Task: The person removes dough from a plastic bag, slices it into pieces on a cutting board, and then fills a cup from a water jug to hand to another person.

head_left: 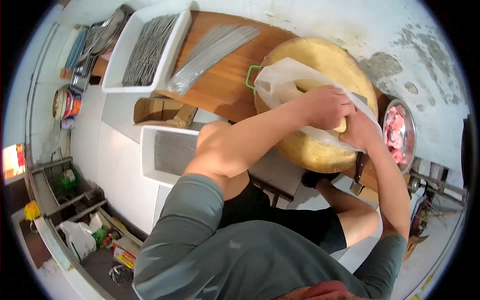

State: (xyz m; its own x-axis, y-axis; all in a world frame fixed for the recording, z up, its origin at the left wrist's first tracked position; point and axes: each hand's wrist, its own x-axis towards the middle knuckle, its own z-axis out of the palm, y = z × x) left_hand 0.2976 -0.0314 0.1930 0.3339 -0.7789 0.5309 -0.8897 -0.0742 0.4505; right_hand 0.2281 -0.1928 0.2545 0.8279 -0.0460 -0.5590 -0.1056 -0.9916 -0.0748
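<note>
And now both hands are brought together over the round chopping block, with a thin plastic bag (274, 82) draped around them. The left hand (327, 107) is held on the near side of the film, knuckles up, its fingers curled in toward the right hand (362, 131), and the two are all but pressed against each other. The right hand's fingers are bent inward too, mostly hidden behind the left; whether the film is pinched by either hand cannot be told. A small pale piece (342, 125) is glimpsed between them, its nature not to be made out.

The bag is spread above the chopping block (320, 160), its edge carried across to the right wrist. A green loop (248, 77) is seen at the block's left edge, and on the right, near the right forearm, a dark handle (359, 167) is shown at the rim. Beyond that, a metal bowl (414, 134) is filled with pink pieces of meat (395, 132).

Over to the left, on the wooden table (225, 95), a bundle of thin grey sticks (215, 52) is laid out, fanned at its far end. Beside it, a white tray (177, 47) is stocked with more grey sticks, and below, a cardboard box (162, 111) is placed near a second white tub (147, 155).
</note>
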